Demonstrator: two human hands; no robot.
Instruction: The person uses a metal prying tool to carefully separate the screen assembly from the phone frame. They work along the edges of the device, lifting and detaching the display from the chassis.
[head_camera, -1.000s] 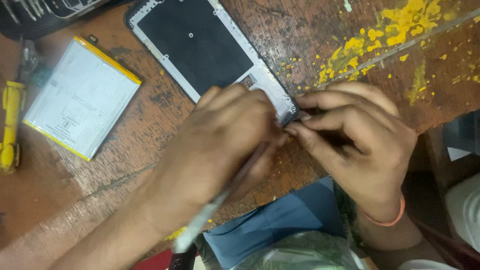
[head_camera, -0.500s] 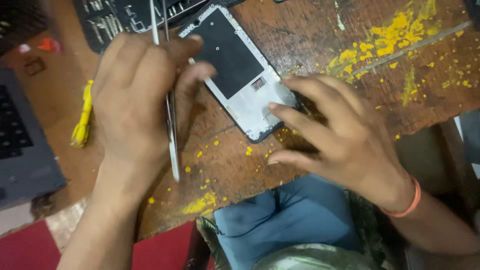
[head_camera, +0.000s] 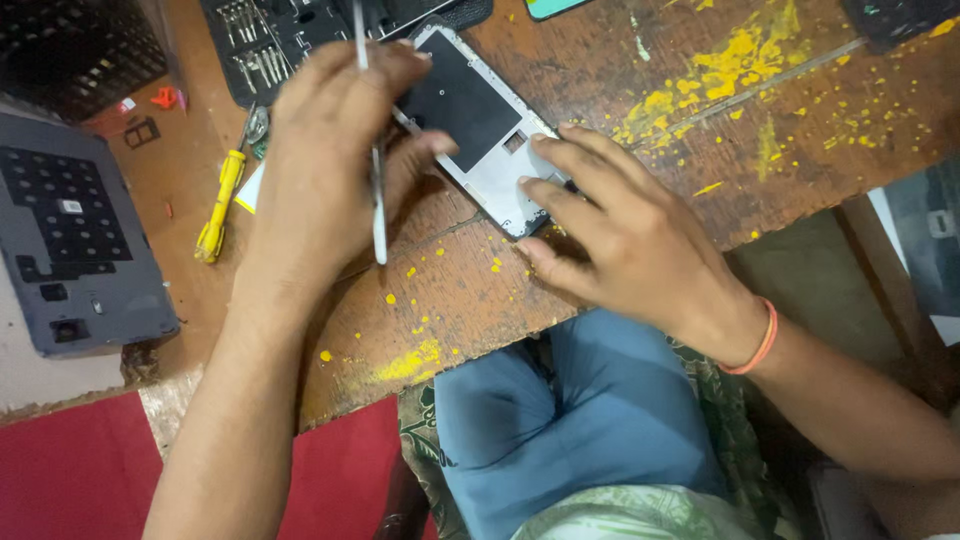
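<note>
An opened phone frame (head_camera: 470, 120), white-edged with a dark inner panel, lies on the worn wooden table (head_camera: 700, 150). My right hand (head_camera: 620, 225) rests on its lower right corner with fingers spread, pressing it down. My left hand (head_camera: 325, 150) hovers over the frame's left side and grips a thin metal tweezer-like tool (head_camera: 377, 200), which runs upright through the fingers. The hand hides the frame's left edge.
A black tray of screwdriver bits (head_camera: 270, 45) sits at the top. A yellow screwdriver (head_camera: 220, 205) lies left of my hand, a grey laptop-like device (head_camera: 70, 240) further left. Yellow paint spatters mark the wood. My blue-trousered knee (head_camera: 560, 420) is below the table edge.
My left hand has lifted away from the frame's corner and moved up and left with the thin tool. My right hand opened and now lies flat on the frame. The camera view shifted.
</note>
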